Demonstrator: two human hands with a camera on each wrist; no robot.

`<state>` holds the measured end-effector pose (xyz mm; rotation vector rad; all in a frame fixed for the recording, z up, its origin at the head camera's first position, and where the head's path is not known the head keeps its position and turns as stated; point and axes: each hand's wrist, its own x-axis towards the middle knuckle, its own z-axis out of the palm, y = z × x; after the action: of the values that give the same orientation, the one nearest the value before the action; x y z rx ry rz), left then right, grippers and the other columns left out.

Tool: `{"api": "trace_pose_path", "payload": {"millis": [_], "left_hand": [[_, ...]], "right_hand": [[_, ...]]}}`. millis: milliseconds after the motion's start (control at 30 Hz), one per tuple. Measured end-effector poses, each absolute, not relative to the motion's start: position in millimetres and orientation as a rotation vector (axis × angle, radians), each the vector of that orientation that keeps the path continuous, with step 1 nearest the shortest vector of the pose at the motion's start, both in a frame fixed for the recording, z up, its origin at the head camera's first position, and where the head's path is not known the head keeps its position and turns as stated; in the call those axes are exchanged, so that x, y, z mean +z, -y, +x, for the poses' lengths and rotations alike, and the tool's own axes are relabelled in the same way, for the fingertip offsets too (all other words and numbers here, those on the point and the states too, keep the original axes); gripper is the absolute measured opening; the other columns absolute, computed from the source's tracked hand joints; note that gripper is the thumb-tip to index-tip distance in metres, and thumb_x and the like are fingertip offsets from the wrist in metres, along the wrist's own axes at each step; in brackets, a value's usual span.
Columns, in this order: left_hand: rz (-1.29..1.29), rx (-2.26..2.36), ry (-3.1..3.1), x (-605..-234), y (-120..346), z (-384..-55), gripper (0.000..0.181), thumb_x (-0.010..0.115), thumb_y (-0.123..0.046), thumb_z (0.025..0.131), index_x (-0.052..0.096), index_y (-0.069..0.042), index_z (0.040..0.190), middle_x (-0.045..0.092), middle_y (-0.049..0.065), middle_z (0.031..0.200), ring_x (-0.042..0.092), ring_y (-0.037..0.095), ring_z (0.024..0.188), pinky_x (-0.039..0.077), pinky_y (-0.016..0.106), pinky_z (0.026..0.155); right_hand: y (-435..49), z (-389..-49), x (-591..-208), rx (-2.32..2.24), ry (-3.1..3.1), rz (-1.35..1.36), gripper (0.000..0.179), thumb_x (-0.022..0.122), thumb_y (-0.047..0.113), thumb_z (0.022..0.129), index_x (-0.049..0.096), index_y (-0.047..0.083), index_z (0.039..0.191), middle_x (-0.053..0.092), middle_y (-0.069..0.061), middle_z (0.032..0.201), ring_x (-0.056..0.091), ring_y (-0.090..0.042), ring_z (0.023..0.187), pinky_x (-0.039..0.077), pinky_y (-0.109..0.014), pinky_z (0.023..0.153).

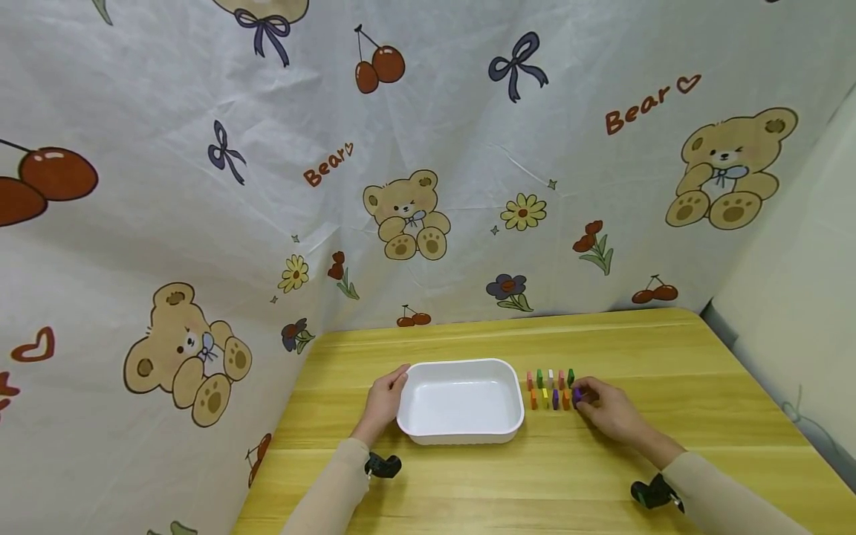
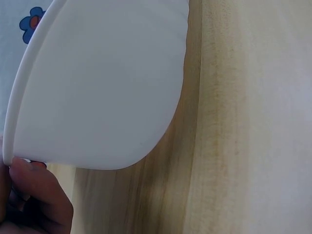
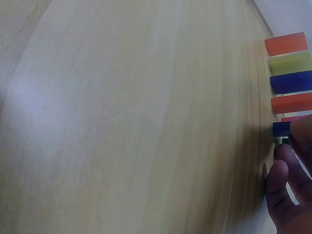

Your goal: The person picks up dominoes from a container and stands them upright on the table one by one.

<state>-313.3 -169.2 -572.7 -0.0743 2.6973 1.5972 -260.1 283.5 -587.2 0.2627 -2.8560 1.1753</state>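
A white rectangular plastic tray (image 1: pixel 461 401) stands on the table, its inside bare. My left hand (image 1: pixel 385 401) holds its left rim, with the thumb (image 2: pixel 36 183) against the tray wall (image 2: pixel 102 87) in the left wrist view. To the right of the tray, small coloured blocks stand upright in two rows. My right hand (image 1: pixel 611 411) pinches the purple block (image 1: pixel 577 398) at the right end of the front row. In the right wrist view its fingers (image 3: pixel 287 170) cover part of that purple block (image 3: pixel 281 129). Beside it stands an orange block (image 1: pixel 566 400).
The front row also has a purple block (image 1: pixel 555 399), a yellow block (image 1: pixel 545 398) and an orange block (image 1: pixel 533 399). Behind them are pink, green and white blocks, with a dark green block (image 1: pixel 571 377) at the right end. A bear-print cloth (image 1: pixel 461 148) hangs behind the wooden table (image 1: pixel 508 483).
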Motion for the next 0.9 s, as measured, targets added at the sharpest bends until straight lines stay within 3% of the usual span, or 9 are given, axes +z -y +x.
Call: {"api": "trace_pose_path", "payload": {"millis": [500, 767, 833, 900], "left_hand": [[-0.105, 1.581, -2.709, -577.8, 170.6, -315.2, 0.039, 0.050, -0.032, 0.110, 0.062, -0.021, 0.145, 0.057, 0.005, 0.152, 0.050, 0.031, 0.144, 0.049, 0.049, 0.115], [-0.084, 1.592, -2.720, -574.4, 170.5, -316.6, 0.041, 0.046, -0.032, 0.112, 0.060, -0.017, 0.147, 0.056, 0.007, 0.153, 0.050, 0.032, 0.144, 0.047, 0.052, 0.116], [-0.093, 1.584, -2.728, -573.4, 171.0, -317.3, 0.042, 0.044, -0.034, 0.112, 0.061, -0.017, 0.146, 0.059, 0.008, 0.150, 0.058, 0.030, 0.136, 0.054, 0.048, 0.109], [-0.098, 1.591, -2.717, -571.7, 172.0, -318.2, 0.043, 0.041, -0.036, 0.113, 0.061, -0.016, 0.145, 0.069, 0.013, 0.134, 0.070, 0.027, 0.110, 0.063, 0.043, 0.088]], "right_hand": [[-280.8, -262.4, -589.1, 1.145, 2.872, 0.274, 0.029, 0.069, 0.002, 0.094, 0.065, 0.000, 0.122, 0.069, -0.005, 0.097, 0.064, -0.017, 0.088, 0.056, -0.032, 0.073], [-283.6, -263.0, -587.8, 1.169, 2.861, 0.303, 0.034, 0.070, 0.001, 0.093, 0.063, -0.003, 0.127, 0.070, -0.008, 0.101, 0.066, -0.019, 0.090, 0.056, -0.029, 0.071], [-286.1, -262.6, -587.3, 1.183, 2.854, 0.317, 0.035, 0.070, 0.001, 0.093, 0.063, -0.003, 0.127, 0.071, -0.009, 0.103, 0.066, -0.020, 0.091, 0.056, -0.028, 0.071], [-290.0, -262.1, -586.5, 1.199, 2.844, 0.339, 0.035, 0.070, 0.000, 0.093, 0.063, -0.003, 0.127, 0.071, -0.011, 0.106, 0.067, -0.022, 0.093, 0.058, -0.027, 0.072]]}}
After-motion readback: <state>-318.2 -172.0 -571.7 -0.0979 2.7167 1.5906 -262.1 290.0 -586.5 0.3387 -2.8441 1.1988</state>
